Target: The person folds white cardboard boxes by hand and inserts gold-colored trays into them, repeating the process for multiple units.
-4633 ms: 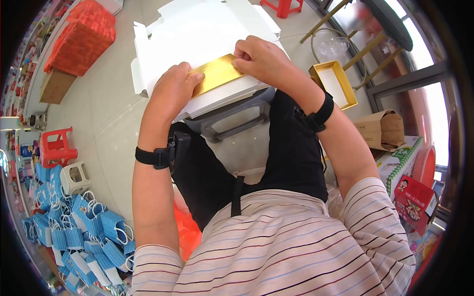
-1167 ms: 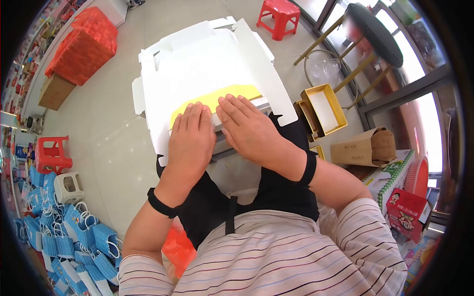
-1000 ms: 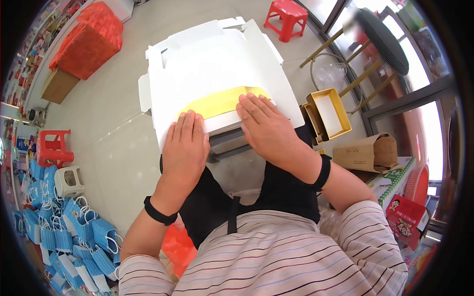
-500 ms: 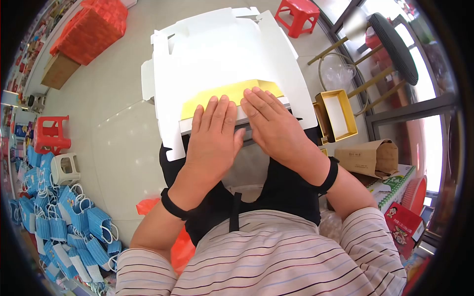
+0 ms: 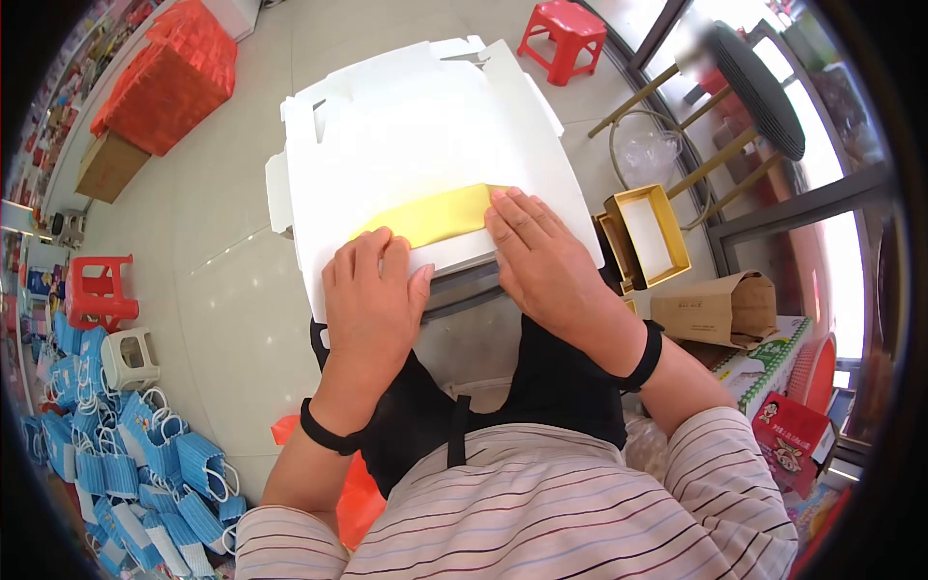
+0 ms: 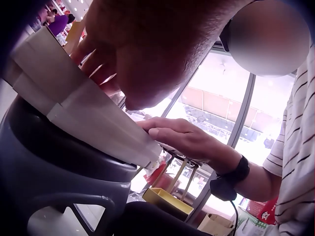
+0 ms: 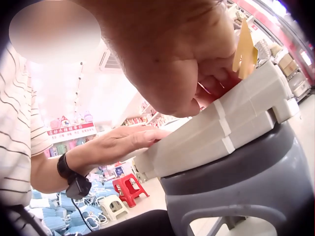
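Hands pressed flat on folded card: the left hand point(image 5: 372, 300) lies palm-down with fingers straight, its grip closing on nothing, fingertips touching the left end of a yellow-gold strip of card point(image 5: 425, 215). The right hand point(image 5: 541, 259) lies likewise, fingers straight and together, its grip holding nothing, covering the strip's other end. The strip lies across the near part of a large white die-cut cardboard box blank point(image 5: 416, 116), whose near edge shows in the wrist views as stacked layers under both palms. The blank rests on a grey plastic stool point(image 6: 59, 167) at the person's knees. Just right of it on the pale tiled floor point(image 5: 222, 280) sits a shallow gold-rimmed box tray point(image 5: 676, 230), with a brown paper bag point(image 5: 720, 309) nearby. A red plastic stool point(image 5: 558, 34) stands farther off, and blue paper gift bags point(image 5: 145, 464) lie heaped at the left.
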The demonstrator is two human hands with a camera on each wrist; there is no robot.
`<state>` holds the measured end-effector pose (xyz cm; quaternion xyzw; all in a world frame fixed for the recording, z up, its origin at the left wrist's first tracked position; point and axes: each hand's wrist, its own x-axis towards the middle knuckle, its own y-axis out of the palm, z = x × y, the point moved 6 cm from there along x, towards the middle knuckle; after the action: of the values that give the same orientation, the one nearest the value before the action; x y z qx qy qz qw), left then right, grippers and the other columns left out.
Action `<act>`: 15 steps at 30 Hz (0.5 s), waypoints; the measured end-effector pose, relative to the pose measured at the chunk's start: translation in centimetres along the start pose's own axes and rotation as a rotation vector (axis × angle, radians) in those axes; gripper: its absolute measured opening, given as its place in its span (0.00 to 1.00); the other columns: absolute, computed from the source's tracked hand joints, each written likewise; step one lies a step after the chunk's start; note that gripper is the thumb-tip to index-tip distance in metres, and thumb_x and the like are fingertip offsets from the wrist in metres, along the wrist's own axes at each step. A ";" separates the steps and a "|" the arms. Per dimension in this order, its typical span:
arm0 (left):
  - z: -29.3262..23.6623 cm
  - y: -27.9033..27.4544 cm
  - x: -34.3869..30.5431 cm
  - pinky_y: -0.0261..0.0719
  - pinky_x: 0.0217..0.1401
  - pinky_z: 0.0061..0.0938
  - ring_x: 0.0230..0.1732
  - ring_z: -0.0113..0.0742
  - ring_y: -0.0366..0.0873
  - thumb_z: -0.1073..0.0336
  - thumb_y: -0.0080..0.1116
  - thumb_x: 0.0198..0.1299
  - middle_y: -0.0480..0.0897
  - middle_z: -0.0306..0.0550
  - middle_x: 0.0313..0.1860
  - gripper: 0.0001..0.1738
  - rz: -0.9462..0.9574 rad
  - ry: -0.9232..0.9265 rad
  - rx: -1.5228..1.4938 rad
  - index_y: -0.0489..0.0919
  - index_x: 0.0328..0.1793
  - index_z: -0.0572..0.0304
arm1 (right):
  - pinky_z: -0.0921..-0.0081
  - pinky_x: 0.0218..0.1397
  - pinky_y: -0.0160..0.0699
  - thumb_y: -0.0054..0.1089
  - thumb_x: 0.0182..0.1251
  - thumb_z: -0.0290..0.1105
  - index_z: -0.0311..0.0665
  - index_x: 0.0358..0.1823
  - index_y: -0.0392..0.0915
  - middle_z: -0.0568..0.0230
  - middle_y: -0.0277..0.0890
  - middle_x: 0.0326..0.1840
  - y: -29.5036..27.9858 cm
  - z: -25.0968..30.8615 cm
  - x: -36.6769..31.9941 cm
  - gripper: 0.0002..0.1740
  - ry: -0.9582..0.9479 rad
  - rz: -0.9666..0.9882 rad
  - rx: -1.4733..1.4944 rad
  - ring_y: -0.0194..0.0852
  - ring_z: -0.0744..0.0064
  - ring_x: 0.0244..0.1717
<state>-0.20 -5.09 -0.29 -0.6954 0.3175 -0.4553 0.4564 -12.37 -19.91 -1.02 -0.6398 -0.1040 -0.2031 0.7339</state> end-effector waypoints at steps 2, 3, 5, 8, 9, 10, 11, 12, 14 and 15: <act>0.4 0.0 1.3 0.72 0.74 0.51 0.67 0.61 0.77 0.61 0.72 0.68 0.79 0.59 0.67 0.30 0.037 -0.061 -0.066 0.77 0.73 0.64 | 0.49 0.84 0.68 0.65 0.67 0.26 0.21 0.66 0.76 0.38 0.75 0.73 0.0 -0.2 0.1 0.27 0.032 -0.009 0.053 0.72 0.40 0.78; 0.2 -0.1 2.1 0.72 0.74 0.51 0.67 0.61 0.77 0.61 0.72 0.68 0.79 0.59 0.67 0.30 0.027 -0.057 -0.067 0.77 0.73 0.64 | 0.50 0.83 0.71 0.65 0.67 0.26 0.21 0.64 0.77 0.39 0.77 0.70 -0.2 -0.2 0.2 0.26 0.035 -0.042 0.072 0.74 0.40 0.75; -0.7 -1.0 3.5 0.71 0.74 0.51 0.66 0.59 0.78 0.60 0.75 0.65 0.81 0.57 0.63 0.31 -0.152 0.044 -0.055 0.78 0.71 0.63 | 0.51 0.81 0.72 0.64 0.68 0.26 0.22 0.65 0.77 0.39 0.79 0.69 -0.8 -0.3 0.5 0.25 0.026 -0.059 0.120 0.76 0.40 0.73; 0.9 0.9 4.7 0.73 0.73 0.48 0.65 0.59 0.79 0.60 0.78 0.62 0.82 0.56 0.61 0.33 -0.089 -0.025 -0.120 0.78 0.69 0.65 | 0.54 0.77 0.76 0.63 0.70 0.25 0.24 0.65 0.77 0.39 0.80 0.66 -3.0 -1.8 0.6 0.23 0.099 -0.144 0.276 0.77 0.38 0.70; 0.9 0.3 4.9 0.73 0.73 0.48 0.65 0.59 0.79 0.60 0.78 0.62 0.82 0.56 0.61 0.33 -0.100 -0.019 -0.122 0.78 0.69 0.65 | 0.56 0.75 0.78 0.62 0.72 0.24 0.25 0.66 0.77 0.39 0.81 0.64 -4.2 -3.0 0.4 0.22 0.184 -0.209 0.391 0.77 0.37 0.68; 1.2 -0.1 5.0 0.75 0.71 0.48 0.64 0.58 0.79 0.60 0.78 0.61 0.82 0.56 0.62 0.34 -0.006 -0.078 -0.148 0.77 0.70 0.66 | 0.56 0.75 0.78 0.62 0.72 0.24 0.25 0.66 0.77 0.39 0.81 0.64 -5.2 -3.6 0.2 0.22 0.182 -0.211 0.385 0.77 0.37 0.68; 1.5 -0.2 4.8 0.77 0.70 0.47 0.64 0.58 0.80 0.60 0.79 0.61 0.82 0.56 0.62 0.36 0.091 -0.139 -0.175 0.77 0.71 0.66 | 0.58 0.72 0.79 0.59 0.74 0.24 0.26 0.66 0.77 0.41 0.81 0.63 -6.4 -4.8 -0.2 0.21 0.275 -0.259 0.375 0.80 0.41 0.67; 1.6 -0.8 4.5 0.77 0.70 0.47 0.64 0.58 0.80 0.60 0.79 0.61 0.82 0.56 0.62 0.36 0.090 -0.142 -0.179 0.77 0.71 0.66 | 0.61 0.69 0.81 0.57 0.77 0.24 0.27 0.67 0.77 0.43 0.82 0.63 -7.2 -6.0 -0.8 0.20 0.368 -0.304 0.365 0.82 0.46 0.65; 1.3 -0.7 3.7 0.80 0.67 0.45 0.64 0.58 0.81 0.57 0.77 0.63 0.82 0.57 0.63 0.38 0.219 -0.113 -0.431 0.75 0.75 0.67 | 0.65 0.64 0.82 0.54 0.79 0.25 0.27 0.67 0.77 0.47 0.83 0.61 -6.3 -8.7 -1.9 0.20 0.534 -0.260 0.602 0.83 0.55 0.61; 1.2 -0.7 3.2 0.80 0.67 0.45 0.64 0.58 0.81 0.57 0.77 0.63 0.82 0.57 0.63 0.38 0.215 -0.114 -0.434 0.75 0.75 0.67 | 0.69 0.60 0.82 0.52 0.81 0.27 0.27 0.67 0.77 0.52 0.84 0.59 -5.2 -10.1 -2.6 0.19 0.701 -0.218 0.842 0.85 0.63 0.57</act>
<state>2.15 -7.11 1.28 -0.7640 0.4536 -0.2852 0.3593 -18.02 -29.91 0.99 -0.1712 0.0087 -0.4195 0.8914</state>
